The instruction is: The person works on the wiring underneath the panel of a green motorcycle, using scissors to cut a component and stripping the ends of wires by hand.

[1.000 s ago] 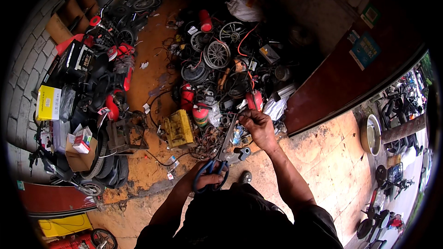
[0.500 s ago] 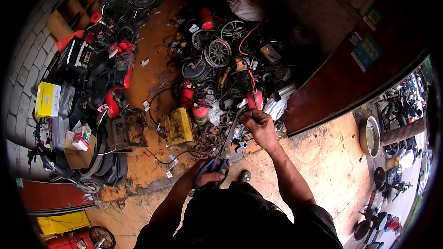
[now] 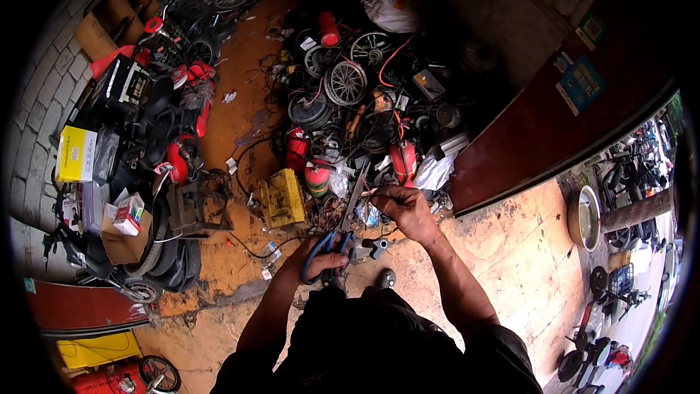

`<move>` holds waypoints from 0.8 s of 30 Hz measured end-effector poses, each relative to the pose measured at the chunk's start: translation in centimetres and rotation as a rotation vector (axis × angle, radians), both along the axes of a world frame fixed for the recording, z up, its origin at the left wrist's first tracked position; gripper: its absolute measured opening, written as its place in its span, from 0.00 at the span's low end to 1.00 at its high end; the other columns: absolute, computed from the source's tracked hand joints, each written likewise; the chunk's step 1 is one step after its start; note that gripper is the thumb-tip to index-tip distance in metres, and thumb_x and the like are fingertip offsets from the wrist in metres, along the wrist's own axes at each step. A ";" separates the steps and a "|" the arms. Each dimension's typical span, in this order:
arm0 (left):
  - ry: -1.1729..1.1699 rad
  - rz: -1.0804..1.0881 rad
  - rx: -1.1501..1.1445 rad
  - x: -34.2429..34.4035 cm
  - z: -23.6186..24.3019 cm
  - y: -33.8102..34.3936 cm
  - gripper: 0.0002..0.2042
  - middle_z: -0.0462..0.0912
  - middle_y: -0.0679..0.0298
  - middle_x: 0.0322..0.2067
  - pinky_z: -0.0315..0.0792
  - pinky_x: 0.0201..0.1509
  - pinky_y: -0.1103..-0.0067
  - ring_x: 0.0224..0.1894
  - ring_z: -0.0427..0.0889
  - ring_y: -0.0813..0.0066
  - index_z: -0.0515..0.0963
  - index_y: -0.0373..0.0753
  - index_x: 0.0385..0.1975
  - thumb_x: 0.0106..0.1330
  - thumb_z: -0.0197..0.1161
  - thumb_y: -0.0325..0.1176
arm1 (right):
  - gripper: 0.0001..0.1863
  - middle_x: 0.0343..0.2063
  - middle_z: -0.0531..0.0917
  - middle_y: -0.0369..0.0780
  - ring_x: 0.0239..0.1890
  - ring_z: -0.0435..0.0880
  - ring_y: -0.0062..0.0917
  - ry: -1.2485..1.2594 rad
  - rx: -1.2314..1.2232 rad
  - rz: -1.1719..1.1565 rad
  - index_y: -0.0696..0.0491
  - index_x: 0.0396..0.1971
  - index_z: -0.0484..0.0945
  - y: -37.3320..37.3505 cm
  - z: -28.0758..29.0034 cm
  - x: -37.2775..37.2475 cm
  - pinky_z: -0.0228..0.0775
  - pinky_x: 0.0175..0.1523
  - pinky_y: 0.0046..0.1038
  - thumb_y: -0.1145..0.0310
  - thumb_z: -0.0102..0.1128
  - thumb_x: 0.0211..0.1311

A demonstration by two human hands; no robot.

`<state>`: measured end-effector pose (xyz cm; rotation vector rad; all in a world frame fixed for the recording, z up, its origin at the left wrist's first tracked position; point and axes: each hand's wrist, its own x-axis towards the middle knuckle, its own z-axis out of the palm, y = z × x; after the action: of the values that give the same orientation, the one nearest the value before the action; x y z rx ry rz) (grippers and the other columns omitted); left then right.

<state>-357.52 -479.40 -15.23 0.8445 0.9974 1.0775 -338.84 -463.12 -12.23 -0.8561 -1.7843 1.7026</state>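
My left hand (image 3: 335, 260) is closed round the blue loop handles of a pair of scissors (image 3: 356, 191). The long grey blade points up and away from me. My right hand (image 3: 410, 213) is to the right of the blade, thumb and fingers pinched together. Something thin may be between its fingertips, but it is too small to make out. Just right of the scissors handles is a grey metal part with a round tubular end (image 3: 378, 248); whether it touches my left hand cannot be told. Below it the toe of a shoe (image 3: 386, 278) shows on the floor.
Ahead lies a heap of scrap with wheel rims (image 3: 344, 83), red cylinders (image 3: 403, 163), cables and a yellow metal block (image 3: 282, 199). On the left stand vehicle parts, a yellow and white box (image 3: 76, 154) and an open carton (image 3: 127, 237). A dark red panel (image 3: 525, 131) slopes at right.
My right hand has moved slightly down, away from the blade's tip. The scissors have turned more upright, and the grey tubular part appears lower, closer to me.
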 end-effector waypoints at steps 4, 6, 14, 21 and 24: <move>0.195 0.140 -0.001 0.1 -0.7 0.7 0.17 0.77 0.67 0.25 0.73 0.32 0.81 0.27 0.77 0.76 0.73 0.30 0.46 0.61 0.65 0.31 | 0.10 0.30 0.82 0.35 0.32 0.76 0.15 -0.001 -0.034 -0.048 0.62 0.35 0.81 -0.2 0.1 0.2 0.69 0.39 0.20 0.71 0.61 0.59; 0.428 0.177 0.031 0.1 -1.5 0.8 0.18 0.77 0.66 0.26 0.74 0.33 0.79 0.28 0.77 0.75 0.72 0.31 0.48 0.61 0.64 0.31 | 0.09 0.28 0.82 0.35 0.31 0.76 0.14 -0.036 -0.013 -0.049 0.61 0.35 0.81 0.1 0.3 0.5 0.69 0.38 0.20 0.71 0.61 0.59; 1.109 0.319 0.225 -0.2 -5.2 2.1 0.17 0.78 0.62 0.27 0.72 0.31 0.79 0.27 0.75 0.79 0.74 0.33 0.49 0.59 0.65 0.28 | 0.12 0.27 0.82 0.32 0.29 0.74 0.11 -0.047 -0.024 -0.090 0.60 0.38 0.82 1.1 0.4 1.3 0.67 0.35 0.18 0.69 0.62 0.60; 0.829 0.347 0.176 1.7 -4.1 2.7 0.12 0.77 0.67 0.23 0.70 0.29 0.81 0.26 0.73 0.81 0.76 0.34 0.42 0.59 0.66 0.28 | 0.10 0.22 0.78 0.30 0.25 0.70 0.11 -0.026 0.023 -0.154 0.59 0.35 0.83 1.6 0.2 1.4 0.64 0.31 0.19 0.68 0.61 0.60; 0.735 0.299 0.107 1.9 -4.2 2.8 0.12 0.75 0.67 0.22 0.69 0.31 0.80 0.25 0.72 0.81 0.76 0.35 0.41 0.59 0.66 0.28 | 0.09 0.23 0.79 0.30 0.27 0.71 0.12 -0.021 -0.011 -0.153 0.59 0.34 0.83 1.6 0.4 1.3 0.65 0.33 0.19 0.69 0.61 0.59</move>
<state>-355.61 -476.59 -19.45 1.2479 1.7319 1.0935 -337.53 -461.54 -11.78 -0.9926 -1.6786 1.6122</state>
